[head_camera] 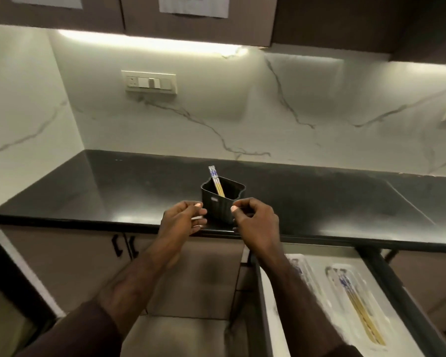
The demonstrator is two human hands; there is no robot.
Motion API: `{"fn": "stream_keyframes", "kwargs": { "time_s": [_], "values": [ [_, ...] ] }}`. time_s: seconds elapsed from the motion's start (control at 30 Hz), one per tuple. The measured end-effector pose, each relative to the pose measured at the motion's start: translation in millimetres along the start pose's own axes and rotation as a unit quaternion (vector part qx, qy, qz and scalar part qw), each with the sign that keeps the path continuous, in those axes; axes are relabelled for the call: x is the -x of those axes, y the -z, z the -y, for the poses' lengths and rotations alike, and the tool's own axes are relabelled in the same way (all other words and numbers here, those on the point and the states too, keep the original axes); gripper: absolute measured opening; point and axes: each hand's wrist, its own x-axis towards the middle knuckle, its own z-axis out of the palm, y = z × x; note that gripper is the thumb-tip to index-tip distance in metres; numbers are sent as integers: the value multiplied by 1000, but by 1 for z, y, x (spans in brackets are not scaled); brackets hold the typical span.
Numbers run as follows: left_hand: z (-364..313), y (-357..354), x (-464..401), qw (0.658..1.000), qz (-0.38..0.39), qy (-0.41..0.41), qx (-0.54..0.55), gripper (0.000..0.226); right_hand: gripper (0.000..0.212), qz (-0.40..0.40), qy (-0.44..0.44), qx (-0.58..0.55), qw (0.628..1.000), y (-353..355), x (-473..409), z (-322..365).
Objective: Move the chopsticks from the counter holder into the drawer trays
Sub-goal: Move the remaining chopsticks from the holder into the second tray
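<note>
A black ribbed holder [222, 202] stands near the front edge of the dark counter [88, 191]. A pair of yellow chopsticks with blue-patterned tops [216, 181] leans inside it, sticking out at the upper left. My left hand [183, 220] hovers just left of the holder, fingers curled and holding nothing. On the holder's right side my right hand [255, 222] is likewise curled and holds nothing. At lower right the drawer [273, 318] is pulled out; a clear tray [332, 271] in it holds more chopsticks [361, 313].
A marble backsplash with a switch plate [150, 82] rises behind the counter. Upper cabinets hang overhead. Closed lower cabinet doors with black handles [124, 246] sit left of the drawer. A second tray lies partly hidden under my right forearm.
</note>
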Motion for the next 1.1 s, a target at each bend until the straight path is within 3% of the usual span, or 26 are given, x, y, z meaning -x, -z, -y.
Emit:
{"fn": "stream_keyframes", "kwargs": {
  "time_s": [0.5, 0.9, 1.1],
  "values": [
    [-50, 83, -82, 998, 31, -47, -18, 8, 9, -46, 5, -14, 999, -98, -68, 49],
    [-29, 31, -201, 995, 76, -48, -49, 9, 10, -68, -7, 15, 998, -102, -158, 2],
    [-4, -11, -268, 995, 49, -29, -87, 9, 12, -32, -53, 110, 992, -104, -217, -53]
  ]
}}
